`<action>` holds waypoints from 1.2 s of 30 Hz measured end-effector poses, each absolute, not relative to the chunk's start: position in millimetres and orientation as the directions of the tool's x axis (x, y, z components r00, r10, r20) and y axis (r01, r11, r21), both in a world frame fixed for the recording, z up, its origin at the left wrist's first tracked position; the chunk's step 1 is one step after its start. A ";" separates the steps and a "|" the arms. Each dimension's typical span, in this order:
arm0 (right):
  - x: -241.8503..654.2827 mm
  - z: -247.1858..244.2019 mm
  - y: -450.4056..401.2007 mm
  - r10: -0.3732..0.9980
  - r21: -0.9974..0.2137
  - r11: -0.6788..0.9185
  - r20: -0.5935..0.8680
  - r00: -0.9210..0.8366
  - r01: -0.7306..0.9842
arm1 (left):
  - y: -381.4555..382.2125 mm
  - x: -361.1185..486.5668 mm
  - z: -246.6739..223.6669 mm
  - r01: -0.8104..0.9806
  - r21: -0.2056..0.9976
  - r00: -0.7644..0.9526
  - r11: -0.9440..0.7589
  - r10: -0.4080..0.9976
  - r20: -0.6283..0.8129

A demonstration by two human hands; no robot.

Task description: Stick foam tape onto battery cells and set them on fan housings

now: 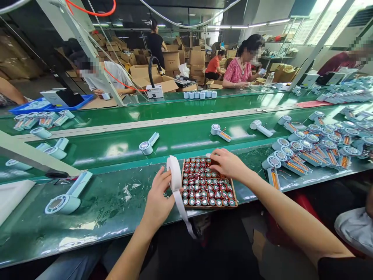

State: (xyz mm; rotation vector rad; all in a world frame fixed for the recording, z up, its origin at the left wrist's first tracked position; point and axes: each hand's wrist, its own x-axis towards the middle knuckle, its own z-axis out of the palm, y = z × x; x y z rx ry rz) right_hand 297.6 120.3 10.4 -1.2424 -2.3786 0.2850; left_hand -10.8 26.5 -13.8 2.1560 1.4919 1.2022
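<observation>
My left hand [159,194] is closed around a roll of white tape [175,173], held on edge, and a loose strip hangs from it over the table edge. Just to its right, a shallow cardboard box [210,208] is packed with rows of round battery cells [201,186] with red and black wires. Over the box's far right corner, my right hand [229,165] has its fingers curled down among the cells. A small white bit [208,155] shows at its fingertip; what the fingers grip is hidden.
Light-blue handheld fan bodies [305,146] crowd the bench on the right. One fan body [62,202] lies at left, and others sit along the green conveyor belt [186,140]. A slanted metal post [35,151] stands at left. Co-workers [240,72] sit across the line.
</observation>
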 end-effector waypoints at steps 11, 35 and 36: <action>312.9 -23.7 123.8 0.866 -0.685 0.491 0.449 -0.219 0.539 | 22.0 12.7 -11.2 0.728 0.309 0.323 -0.612 0.704 0.632; 282.2 17.0 21.5 0.949 -0.881 0.259 0.155 0.275 -0.396 | 8.5 71.8 39.9 0.735 -0.240 0.615 -0.634 0.476 0.628; 271.0 12.7 17.5 0.927 -0.825 0.296 0.128 0.351 -0.482 | 7.0 77.4 36.5 0.758 -0.203 0.571 -0.620 0.479 0.667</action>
